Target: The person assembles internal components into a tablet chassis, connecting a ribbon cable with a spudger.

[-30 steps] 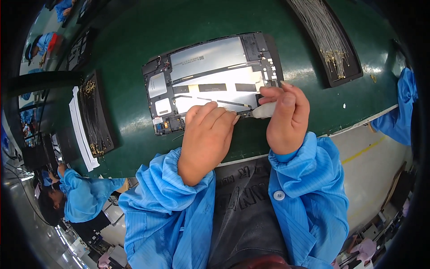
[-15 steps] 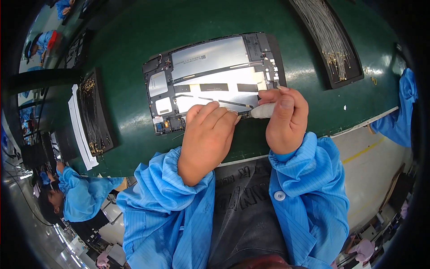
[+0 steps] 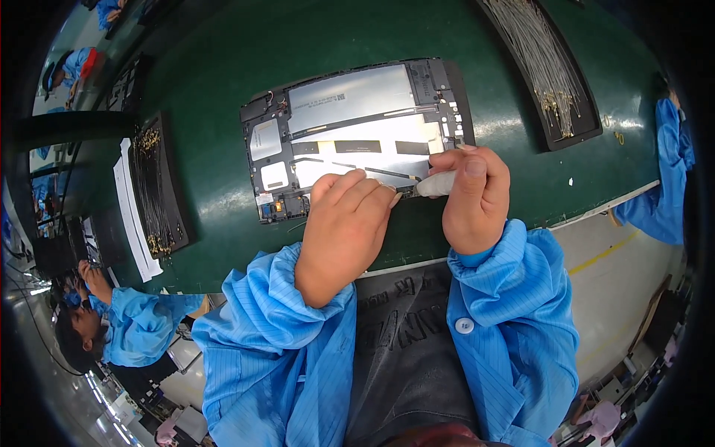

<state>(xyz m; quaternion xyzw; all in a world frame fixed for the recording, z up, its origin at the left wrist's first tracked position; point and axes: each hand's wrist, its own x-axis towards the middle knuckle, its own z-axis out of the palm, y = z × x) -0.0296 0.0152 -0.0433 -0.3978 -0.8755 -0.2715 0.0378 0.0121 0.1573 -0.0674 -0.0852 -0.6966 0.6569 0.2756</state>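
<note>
An opened flat tablet-like device with silver metal panels and a dark frame (image 3: 357,134) lay on the dark green worktop (image 3: 223,45), its back cover off. The left hand (image 3: 346,231) rested palm down on the device's near edge, its fingers (image 3: 356,182) curled loosely and gripping nothing visible; it covered the lower middle of the device. The right hand (image 3: 473,197) was closed around a small white stick-shaped tool (image 3: 434,184), only the tip of which showed, touching the device's lower right corner. Whether the tip pressed a part could not be made out. Blue sleeves came in from below. A black tray of thin wires with gold ends (image 3: 547,71) sat to the right, cut off at the top. Another black tray of wires (image 3: 156,182) lay to the left, beside white paper strips (image 3: 130,216). A co-worker's blue sleeve (image 3: 670,149) showed at the right rim, blurred
</note>
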